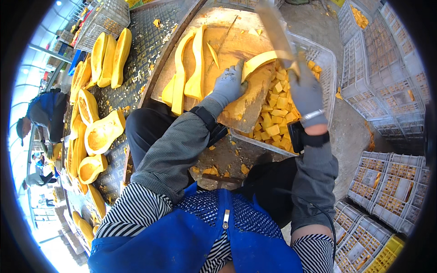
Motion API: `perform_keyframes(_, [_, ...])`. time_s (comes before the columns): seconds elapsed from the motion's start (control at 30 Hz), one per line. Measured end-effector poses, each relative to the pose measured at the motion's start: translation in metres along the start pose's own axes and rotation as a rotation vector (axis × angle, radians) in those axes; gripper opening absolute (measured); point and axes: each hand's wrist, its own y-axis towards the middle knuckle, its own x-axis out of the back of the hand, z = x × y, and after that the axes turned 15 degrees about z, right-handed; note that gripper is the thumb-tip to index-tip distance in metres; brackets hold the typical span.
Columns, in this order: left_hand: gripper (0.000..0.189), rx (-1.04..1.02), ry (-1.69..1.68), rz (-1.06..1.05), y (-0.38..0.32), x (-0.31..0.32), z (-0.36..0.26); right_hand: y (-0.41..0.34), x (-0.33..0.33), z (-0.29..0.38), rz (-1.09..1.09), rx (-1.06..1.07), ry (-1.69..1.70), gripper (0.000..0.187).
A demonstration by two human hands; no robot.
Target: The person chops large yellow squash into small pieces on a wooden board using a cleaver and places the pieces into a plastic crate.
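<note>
My left hand (229, 83), in a grey work glove, steadies a long curved strip of yellow pumpkin (260, 62) on the wooden cutting board (223, 51). A broad knife (276, 29), blurred, is in my gloved right hand (305, 83), its blade over the strip's far end. More pumpkin strips (195, 68) and a thin sliver (213, 55) lie on the board's left side. Under the board's right edge, a white plastic crate (329, 68) holds many pumpkin cubes (280, 109).
Halved, hollowed pumpkins (102, 136) cover the dark table (143, 44) on the left, among scattered seeds. Stacked crates (379, 78) of cut pieces stand at right, with further crates (385, 187) lower down. A person (47, 112) bends over at far left.
</note>
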Motion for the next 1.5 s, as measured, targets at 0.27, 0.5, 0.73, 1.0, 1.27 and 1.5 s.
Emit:
perform_keyframes(0.27, [0.075, 0.028, -0.009, -0.038, 0.002, 0.000, 0.001, -0.004, 0.004, -0.013, -0.039, 0.029, 0.075, 0.046])
perform_keyframes(0.5, [0.073, 0.037, -0.004, -0.016, 0.004, 0.001, -0.003, 0.009, -0.022, 0.010, 0.263, -0.062, -0.156, 0.041])
perform_keyframes(0.73, [0.071, 0.004, -0.006, 0.021, -0.002, 0.000, -0.005, -0.005, -0.031, -0.006, 0.236, -0.050, -0.114, 0.049])
perform_keyframes(1.0, [0.070, -0.012, -0.001, 0.041, 0.002, 0.008, -0.013, -0.008, -0.057, -0.035, 0.063, -0.160, 0.268, 0.057])
perform_keyframes(1.27, [0.074, 0.030, 0.013, 0.051, 0.000, 0.005, -0.005, -0.014, -0.029, 0.037, 0.199, -0.002, -0.127, 0.050])
perform_keyframes(1.5, [0.087, 0.020, -0.005, -0.021, -0.047, 0.005, 0.009, -0.014, -0.031, 0.014, 0.338, -0.135, 0.057, 0.058])
